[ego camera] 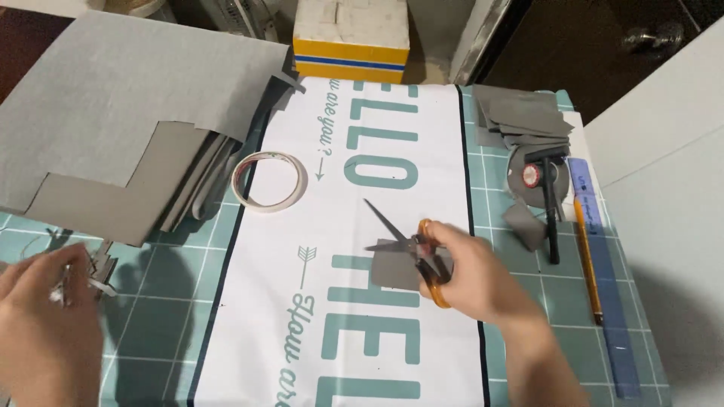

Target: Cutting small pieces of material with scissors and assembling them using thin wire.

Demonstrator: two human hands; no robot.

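Note:
My right hand [483,275] grips orange-handled scissors [411,245], blades slightly apart and pointing up-left, over a small grey card piece [392,271] lying on the white printed cloth [362,226]. My left hand [49,324] is at the lower left, fingers closed around small grey and white paper scraps [102,275] above the teal grid mat [158,316].
Large grey card sheets [128,98] lie stacked at the upper left. A roll of tape [269,181] sits beside them. At the right are grey offcuts [520,113], a black compass cutter [547,196], a pencil [588,256] and a blue ruler [603,279]. A yellow-white box [351,38] stands at the back.

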